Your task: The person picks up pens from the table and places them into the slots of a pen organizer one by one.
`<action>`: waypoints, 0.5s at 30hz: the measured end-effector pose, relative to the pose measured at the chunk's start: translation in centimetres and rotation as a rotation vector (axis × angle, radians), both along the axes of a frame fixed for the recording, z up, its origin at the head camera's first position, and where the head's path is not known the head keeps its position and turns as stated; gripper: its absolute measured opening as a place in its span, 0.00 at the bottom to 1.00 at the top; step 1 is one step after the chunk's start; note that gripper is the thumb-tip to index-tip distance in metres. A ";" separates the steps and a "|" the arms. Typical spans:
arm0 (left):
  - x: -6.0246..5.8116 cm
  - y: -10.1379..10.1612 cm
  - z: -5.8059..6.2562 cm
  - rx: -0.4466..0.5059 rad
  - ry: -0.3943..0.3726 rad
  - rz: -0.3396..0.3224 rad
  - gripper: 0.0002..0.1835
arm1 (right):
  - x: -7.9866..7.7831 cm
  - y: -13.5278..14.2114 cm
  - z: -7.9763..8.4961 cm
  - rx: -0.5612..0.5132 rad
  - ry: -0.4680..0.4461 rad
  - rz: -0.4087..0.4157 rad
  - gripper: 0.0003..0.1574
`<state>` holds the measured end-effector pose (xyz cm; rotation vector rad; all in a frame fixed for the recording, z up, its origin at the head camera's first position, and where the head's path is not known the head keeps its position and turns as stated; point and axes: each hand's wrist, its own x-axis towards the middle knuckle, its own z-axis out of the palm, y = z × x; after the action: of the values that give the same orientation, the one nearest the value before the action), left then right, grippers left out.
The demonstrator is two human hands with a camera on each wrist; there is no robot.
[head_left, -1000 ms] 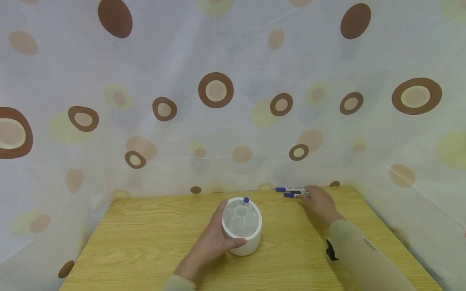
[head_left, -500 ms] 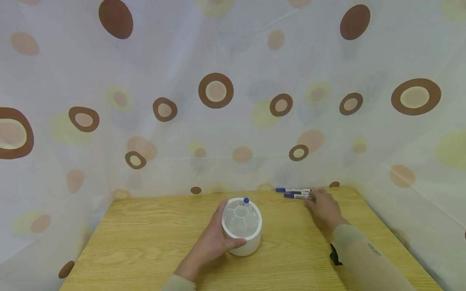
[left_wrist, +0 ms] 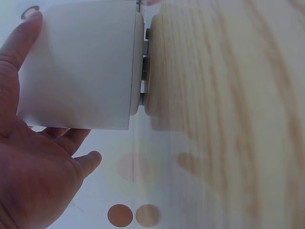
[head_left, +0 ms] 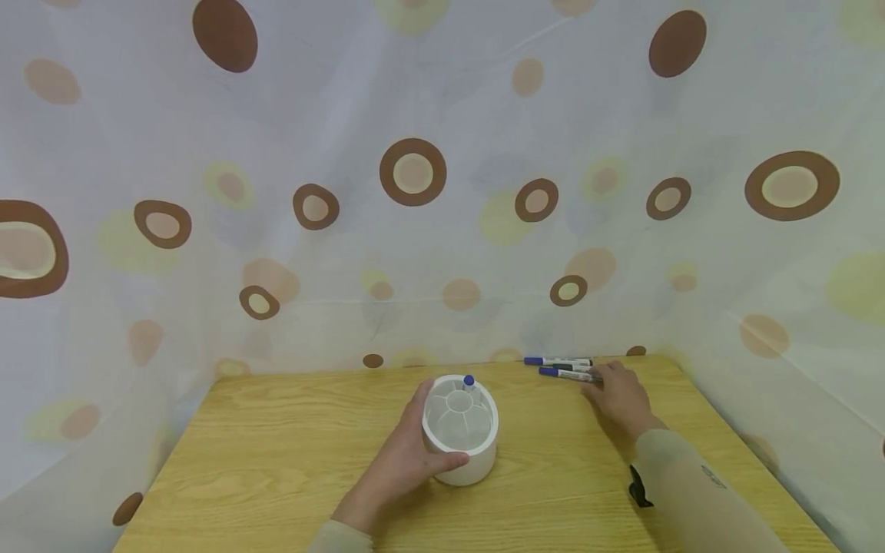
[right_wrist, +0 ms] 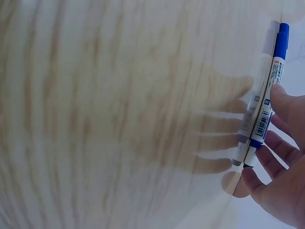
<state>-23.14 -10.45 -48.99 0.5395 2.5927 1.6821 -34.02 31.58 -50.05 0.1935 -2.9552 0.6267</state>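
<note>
A round white pen organizer [head_left: 459,430] with several compartments stands on the table in the head view. One blue-ended marker [head_left: 469,382] stands upright in a rear compartment. My left hand [head_left: 404,461] grips the organizer's left side, thumb across the front, as the left wrist view of the organizer [left_wrist: 81,67] also shows. Several markers, two of them blue-capped, lie together at the back right; the nearest blue-capped marker [head_left: 567,374] points left. My right hand [head_left: 618,395] is at their right ends. In the right wrist view its loosely bent fingers touch a blue-capped marker [right_wrist: 271,90].
The wood-grain table [head_left: 290,453] meets a patterned curtain [head_left: 332,253] along its back edge, and the curtain also hangs on both sides. A black strap [head_left: 639,488] shows by the right forearm. The tabletop reflects the right hand and the marker.
My right hand has shifted right and slightly nearer, uncovering more of the markers, then stayed almost still. The left hand and organizer keep their place.
</note>
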 end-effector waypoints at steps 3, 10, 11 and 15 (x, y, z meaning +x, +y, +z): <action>0.0 0.0 0.0 -0.004 0.002 -0.002 0.70 | 0.1 0.1 0.0 -0.001 -0.003 -0.003 0.32; 0.1 0.0 0.2 0.000 0.007 -0.005 0.70 | 0.4 0.8 0.3 0.018 -0.045 -0.006 0.33; 0.2 0.0 0.2 0.000 0.007 -0.005 0.70 | 0.4 0.9 0.3 0.020 -0.046 -0.006 0.33; 0.2 0.0 0.2 0.001 0.012 -0.005 0.70 | 0.5 1.3 0.2 0.032 -0.040 -0.011 0.30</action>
<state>-22.96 -10.41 -48.79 0.5579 2.5963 1.6841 -33.49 32.85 -49.84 0.1688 -3.0041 0.5895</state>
